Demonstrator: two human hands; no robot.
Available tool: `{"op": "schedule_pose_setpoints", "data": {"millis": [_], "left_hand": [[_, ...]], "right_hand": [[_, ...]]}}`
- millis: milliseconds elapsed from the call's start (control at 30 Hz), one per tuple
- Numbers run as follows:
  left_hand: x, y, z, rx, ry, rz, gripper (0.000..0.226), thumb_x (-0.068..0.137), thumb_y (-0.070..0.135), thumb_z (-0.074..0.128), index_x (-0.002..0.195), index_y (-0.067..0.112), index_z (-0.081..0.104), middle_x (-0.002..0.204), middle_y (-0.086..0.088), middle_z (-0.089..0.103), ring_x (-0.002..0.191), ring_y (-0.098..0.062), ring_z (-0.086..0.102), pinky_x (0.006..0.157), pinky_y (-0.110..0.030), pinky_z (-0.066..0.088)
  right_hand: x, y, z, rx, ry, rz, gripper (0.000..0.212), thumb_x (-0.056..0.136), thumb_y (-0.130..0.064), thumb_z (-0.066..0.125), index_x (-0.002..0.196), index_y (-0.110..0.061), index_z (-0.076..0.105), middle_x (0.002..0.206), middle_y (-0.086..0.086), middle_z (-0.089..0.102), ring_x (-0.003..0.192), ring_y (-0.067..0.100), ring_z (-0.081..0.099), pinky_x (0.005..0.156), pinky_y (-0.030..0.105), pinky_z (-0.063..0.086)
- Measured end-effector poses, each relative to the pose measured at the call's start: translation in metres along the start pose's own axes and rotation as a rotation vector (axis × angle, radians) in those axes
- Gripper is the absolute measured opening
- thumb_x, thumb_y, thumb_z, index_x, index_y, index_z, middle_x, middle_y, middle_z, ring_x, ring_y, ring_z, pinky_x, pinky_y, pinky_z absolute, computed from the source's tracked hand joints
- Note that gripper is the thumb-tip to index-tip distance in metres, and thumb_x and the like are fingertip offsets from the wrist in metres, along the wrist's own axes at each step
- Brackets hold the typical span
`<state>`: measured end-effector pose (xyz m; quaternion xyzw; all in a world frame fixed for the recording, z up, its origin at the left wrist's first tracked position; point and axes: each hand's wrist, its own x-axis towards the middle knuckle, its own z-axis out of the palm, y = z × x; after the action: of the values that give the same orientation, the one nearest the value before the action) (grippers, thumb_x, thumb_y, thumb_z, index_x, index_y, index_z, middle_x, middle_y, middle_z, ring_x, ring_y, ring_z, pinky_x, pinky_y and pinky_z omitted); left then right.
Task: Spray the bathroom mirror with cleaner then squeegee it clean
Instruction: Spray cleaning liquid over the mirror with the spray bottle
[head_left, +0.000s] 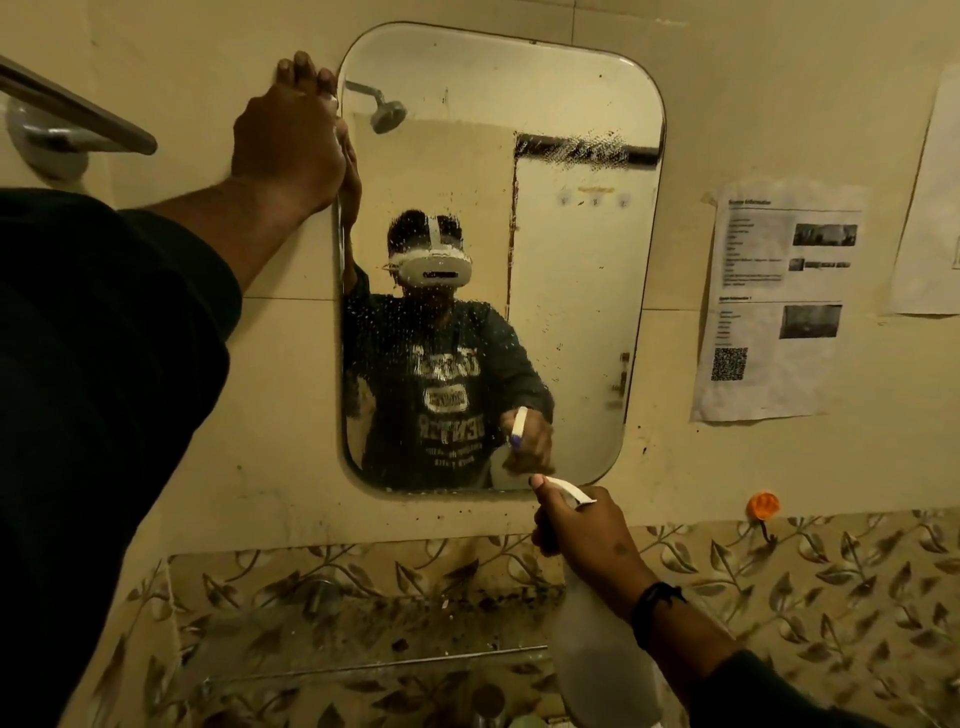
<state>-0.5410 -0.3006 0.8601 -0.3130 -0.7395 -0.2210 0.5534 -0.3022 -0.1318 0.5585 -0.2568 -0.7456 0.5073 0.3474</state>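
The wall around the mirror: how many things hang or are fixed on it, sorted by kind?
Paper sheets: 2, a printed sheet and a blank sheet at the right edge
Orange hooks: 1
Metal towel bars: 1
Total: 4

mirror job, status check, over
Left hand braced on mirror edge. Right hand gripping spray bottle. Droplets on glass, no squeegee visible.
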Motion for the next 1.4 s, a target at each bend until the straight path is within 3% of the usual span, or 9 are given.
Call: {"op": "schedule_pose_setpoints", "data": {"millis": [100,267,500,600,733,900,1200,1400], "left_hand": [[-0.001,0.001,-0.002,0.016,-0.005,-0.011,0.033,0.104,0.02,0.04,0.119,-0.001,0.061,0.123,-0.027,0.058,0.112,-0.046,0.057,0.097,-0.053,0.046],[-0.002,0.002,-0.003,0.005,-0.024,-0.014,0.034,0.105,0.02,0.039,0.123,-0.001,0.059,0.125,-0.025,0.059,0.115,-0.043,0.057,0.1,-0.049,0.046],[-0.005,0.004,-0.003,-0.002,-0.005,-0.036,0.036,0.106,0.023,0.038,0.125,0.001,0.06,0.126,-0.023,0.059,0.116,-0.041,0.058,0.1,-0.047,0.047],[-0.006,0.003,-0.003,-0.006,0.004,-0.031,0.035,0.106,0.023,0.039,0.124,0.001,0.06,0.124,-0.023,0.061,0.114,-0.04,0.059,0.098,-0.046,0.048],[-0.007,0.004,-0.003,-0.023,0.011,-0.039,0.035,0.106,0.022,0.039,0.127,0.003,0.06,0.125,-0.02,0.062,0.115,-0.037,0.06,0.099,-0.042,0.048],[-0.006,0.005,-0.001,-0.044,0.034,-0.052,0.035,0.106,0.022,0.039,0.128,0.004,0.06,0.125,-0.017,0.063,0.115,-0.033,0.061,0.099,-0.039,0.047],[-0.003,0.001,0.003,-0.042,0.031,-0.033,0.032,0.105,0.02,0.042,0.127,0.004,0.059,0.125,-0.018,0.063,0.114,-0.034,0.062,0.099,-0.039,0.049],[-0.001,0.0,0.006,-0.02,0.022,-0.049,0.036,0.106,0.02,0.039,0.135,0.006,0.055,0.138,-0.018,0.055,0.126,-0.034,0.054,0.107,-0.041,0.044]], "right_hand": [[-0.001,-0.003,0.008,0.046,-0.031,-0.012,0.041,0.094,-0.044,0.056,0.092,-0.004,0.065,0.078,0.014,0.07,0.067,0.024,0.068,0.067,0.033,0.058],[0.001,-0.007,0.027,0.077,-0.028,0.055,0.023,0.093,-0.038,0.061,0.09,-0.015,0.059,0.076,0.007,0.065,0.055,0.012,0.059,0.049,0.019,0.048],[0.002,-0.011,0.049,0.04,-0.203,0.057,0.039,0.094,-0.045,0.057,0.096,-0.007,0.065,0.08,0.009,0.068,0.06,0.012,0.064,0.059,0.023,0.054],[0.004,-0.013,0.06,0.078,-0.186,0.061,0.032,0.093,-0.044,0.058,0.093,-0.012,0.064,0.077,0.006,0.066,0.061,0.014,0.063,0.06,0.026,0.054],[0.006,-0.015,0.072,0.037,-0.137,0.046,0.031,0.091,-0.047,0.06,0.097,-0.016,0.06,0.078,0.005,0.066,0.06,0.012,0.06,0.053,0.021,0.049],[0.006,-0.024,0.081,0.118,-0.233,-0.043,0.03,0.095,-0.041,0.057,0.096,-0.012,0.063,0.082,0.012,0.066,0.067,0.017,0.064,0.068,0.035,0.056],[0.006,-0.043,0.107,0.028,-0.239,-0.085,0.033,0.093,-0.041,0.059,0.092,-0.008,0.063,0.074,0.011,0.065,0.059,0.02,0.061,0.06,0.038,0.054],[0.003,-0.054,0.111,0.029,-0.227,-0.224,0.034,0.096,-0.042,0.054,0.08,-0.015,0.066,0.076,0.013,0.071,0.069,0.028,0.067,0.074,0.05,0.057]]}}
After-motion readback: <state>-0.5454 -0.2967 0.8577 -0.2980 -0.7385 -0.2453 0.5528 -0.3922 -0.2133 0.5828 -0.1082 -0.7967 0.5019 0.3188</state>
